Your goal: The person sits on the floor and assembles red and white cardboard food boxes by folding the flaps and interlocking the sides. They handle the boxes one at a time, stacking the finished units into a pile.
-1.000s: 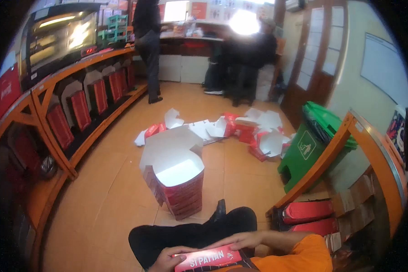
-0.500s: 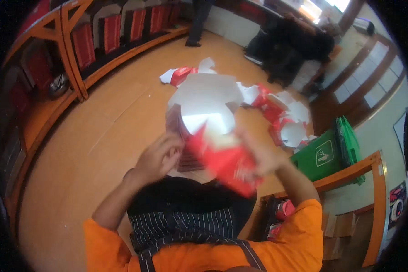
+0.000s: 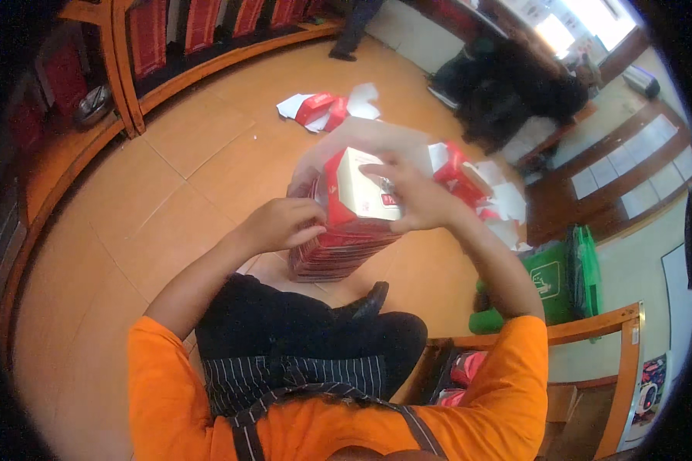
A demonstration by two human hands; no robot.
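A red and white carton (image 3: 359,194), partly folded into shape, sits at the centre of the view, held up in front of the person between both hands. The left hand (image 3: 281,225) grips it from nine o'clock, fingers curled shut against the carton's red side wall. The right hand (image 3: 415,201) holds it from three o'clock, its fingers (image 3: 383,170) spread over the pale top panel and pressing on it, thumb underneath. A white flap of the carton stands up behind the hands, toward twelve o'clock.

Directly below the carton, toward six o'clock, a stack of red cartons (image 3: 338,253) rests on the tiled floor (image 3: 169,192); whether the held carton touches the stack cannot be told. At six o'clock from the stack lie the person's dark trousers, a black shoe (image 3: 365,301) and a striped apron (image 3: 300,380) under an orange shirt.

Flat red and white carton blanks (image 3: 327,107) are scattered on the floor at twelve o'clock, with more (image 3: 488,196) at two to three o'clock, just past the right hand. A green bin (image 3: 561,276) stands at four o'clock beside a wooden rack (image 3: 592,330). A curved wooden shelf (image 3: 131,92) with red panels runs along ten to eleven o'clock. Another person in dark clothes (image 3: 515,84) sits at one o'clock, well apart.
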